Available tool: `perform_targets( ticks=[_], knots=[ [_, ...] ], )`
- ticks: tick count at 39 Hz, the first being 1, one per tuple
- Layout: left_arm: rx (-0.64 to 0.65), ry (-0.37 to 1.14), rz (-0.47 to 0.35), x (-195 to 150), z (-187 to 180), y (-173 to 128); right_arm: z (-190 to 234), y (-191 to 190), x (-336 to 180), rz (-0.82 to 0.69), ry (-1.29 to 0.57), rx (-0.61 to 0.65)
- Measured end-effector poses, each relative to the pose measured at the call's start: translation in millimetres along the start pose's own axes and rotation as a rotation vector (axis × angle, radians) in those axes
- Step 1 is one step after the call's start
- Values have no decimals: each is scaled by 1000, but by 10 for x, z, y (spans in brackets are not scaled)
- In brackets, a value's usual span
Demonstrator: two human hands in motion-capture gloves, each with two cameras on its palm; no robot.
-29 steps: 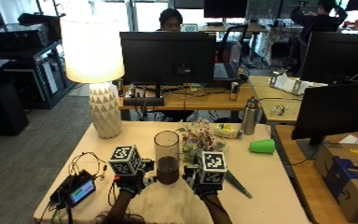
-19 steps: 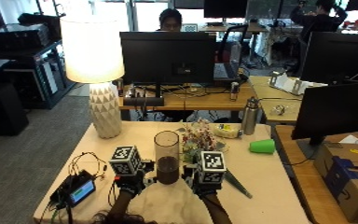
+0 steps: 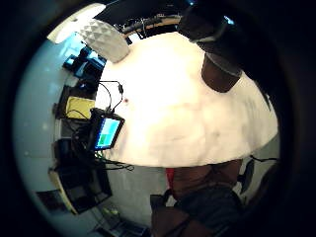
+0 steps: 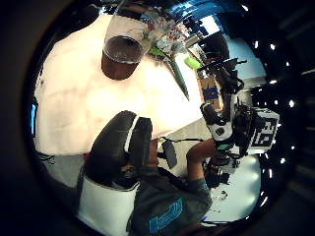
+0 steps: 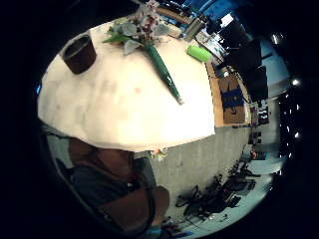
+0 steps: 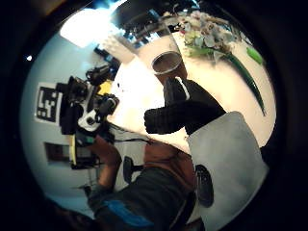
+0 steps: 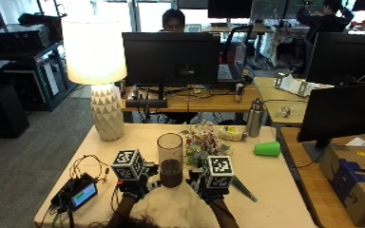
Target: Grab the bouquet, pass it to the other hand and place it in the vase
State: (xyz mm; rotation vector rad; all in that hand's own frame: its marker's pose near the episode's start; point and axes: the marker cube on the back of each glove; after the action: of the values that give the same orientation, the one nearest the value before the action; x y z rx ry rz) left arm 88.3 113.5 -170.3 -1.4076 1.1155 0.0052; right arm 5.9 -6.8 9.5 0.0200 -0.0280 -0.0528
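Note:
A tall clear glass vase [image 7: 170, 159] with a dark brown fill at its bottom stands near the table's front edge. Just behind and to the right of it lies the bouquet [image 7: 201, 141] of pale flowers, its green wrapped stem [image 7: 242, 192] pointing toward the front right. My left hand [image 7: 132, 186] hovers left of the vase and my right hand [image 7: 209, 192] right of it, over the stem's near end. Both hold nothing. The palm views show the vase [image 4: 120, 55] [image 6: 168, 62] and the bouquet [image 5: 142, 27] [image 6: 208, 29] apart from both palms, with each thumb [image 4: 123, 147] [image 6: 183, 108] loosely bent.
A white lamp [image 7: 106, 111] stands at the table's back left. A small device with a lit screen [image 7: 78, 194] and cables lies front left. A metal bottle [image 7: 254, 118] and a green cup [image 7: 268, 148] sit back right. Cardboard boxes [image 7: 353, 180] stand beside the table.

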Motion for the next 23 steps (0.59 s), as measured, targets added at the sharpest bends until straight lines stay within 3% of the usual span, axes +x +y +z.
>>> perform_targets(
  ticks=[8,23],
  knots=[
    [41,30,3,-17,19,9,41,15,267,-5,-4,21],
    [106,77,36,140,88,-3,553,-266,1549,184,-34,95]
  ],
)
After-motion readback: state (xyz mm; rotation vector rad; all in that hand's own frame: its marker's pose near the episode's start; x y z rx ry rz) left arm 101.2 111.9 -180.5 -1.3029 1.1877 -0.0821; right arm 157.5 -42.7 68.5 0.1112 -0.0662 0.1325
